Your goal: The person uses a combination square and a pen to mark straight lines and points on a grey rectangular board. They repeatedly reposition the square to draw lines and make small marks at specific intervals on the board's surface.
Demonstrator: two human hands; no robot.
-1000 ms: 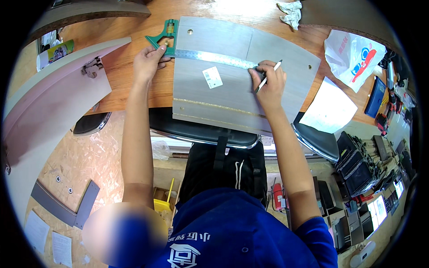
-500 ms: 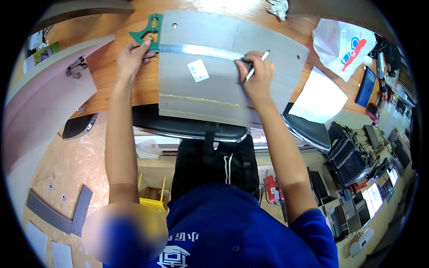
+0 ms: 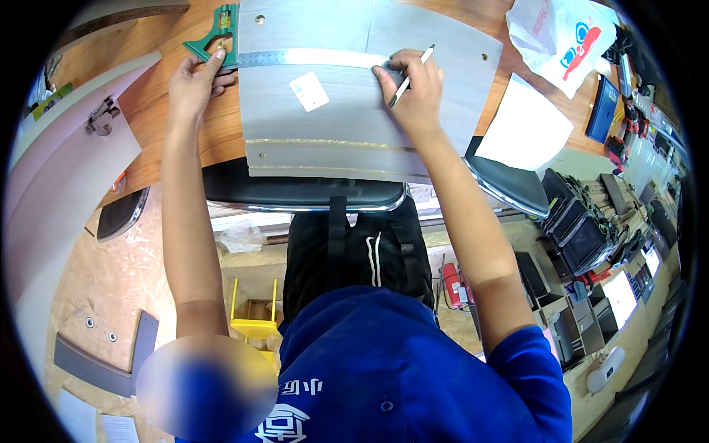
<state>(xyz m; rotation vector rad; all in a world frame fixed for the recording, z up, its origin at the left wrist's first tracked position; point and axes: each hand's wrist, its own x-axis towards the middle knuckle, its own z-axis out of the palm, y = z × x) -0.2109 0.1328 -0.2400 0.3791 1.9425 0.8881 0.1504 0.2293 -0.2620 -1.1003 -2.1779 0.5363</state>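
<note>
A grey board (image 3: 332,111) with a white label (image 3: 309,91) lies on the wooden table. Against its left edge sits the green head of a combination square (image 3: 230,40), its steel blade (image 3: 310,57) lying across the board. My left hand (image 3: 193,85) pinches the lower part of that green head between thumb and fingers. Over the right end of the blade, my right hand (image 3: 415,88) holds a white pen (image 3: 410,76) slanted between its fingers, the thumb and fingertips down at the blade. The pen's lower tip stays off to the side of the blade, near my thumb.
A white sheet of paper (image 3: 524,125) and a printed plastic bag (image 3: 563,44) lie right of the board. A pale panel with a hinge (image 3: 102,118) stands at the left. Black seats (image 3: 303,190) are below the table's near edge. A blue box (image 3: 603,108) lies farther right.
The whole view has shifted, so board, square and hands appear higher and further left. Both hands keep their holds, and the square stays against the board's edge.
</note>
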